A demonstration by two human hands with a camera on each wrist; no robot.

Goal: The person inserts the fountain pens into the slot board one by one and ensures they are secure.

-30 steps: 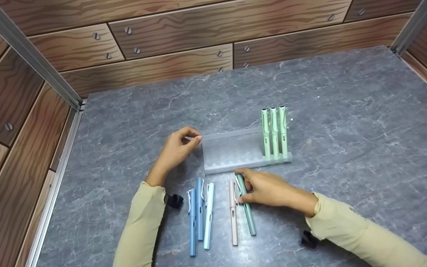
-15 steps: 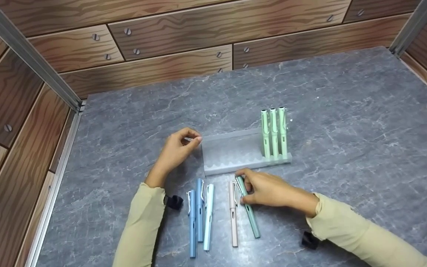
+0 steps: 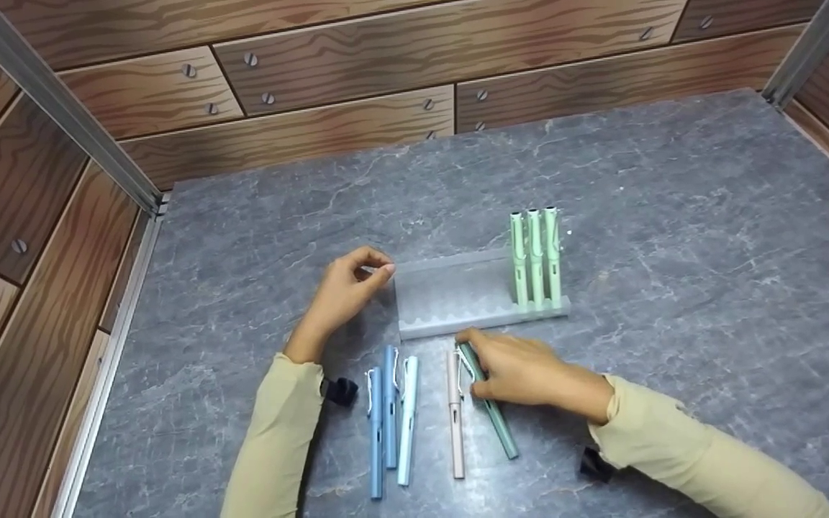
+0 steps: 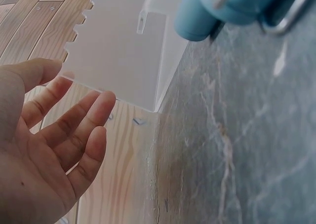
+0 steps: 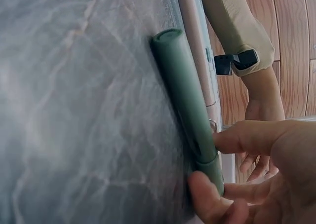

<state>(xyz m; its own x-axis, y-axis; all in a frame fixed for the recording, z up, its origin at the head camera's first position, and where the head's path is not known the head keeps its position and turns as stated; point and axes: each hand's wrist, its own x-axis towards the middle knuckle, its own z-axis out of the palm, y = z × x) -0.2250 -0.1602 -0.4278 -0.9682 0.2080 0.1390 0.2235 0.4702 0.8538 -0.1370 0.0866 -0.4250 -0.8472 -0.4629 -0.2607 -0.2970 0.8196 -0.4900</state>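
One dark-green pen (image 5: 183,91) is pinched by right fingers (image 5: 247,137), the rack (image 4: 116,41) by left fingers (image 4: 39,72); grasping seems the step, lifting next.

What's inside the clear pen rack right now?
Three light green pens stand side by side at the right end of the clear rack; the rest holds none. The parts directly behind the pens are covered.

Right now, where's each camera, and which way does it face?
Head: on the head, facing forward and down at the translucent rack; left hand, right hand, sleeves show.
Left wrist: worn there, facing the rack's end; left hand shows.
Right wrist: worn there, facing the dark green pen; right hand, left arm show.
Shared by head and right wrist: dark green pen.
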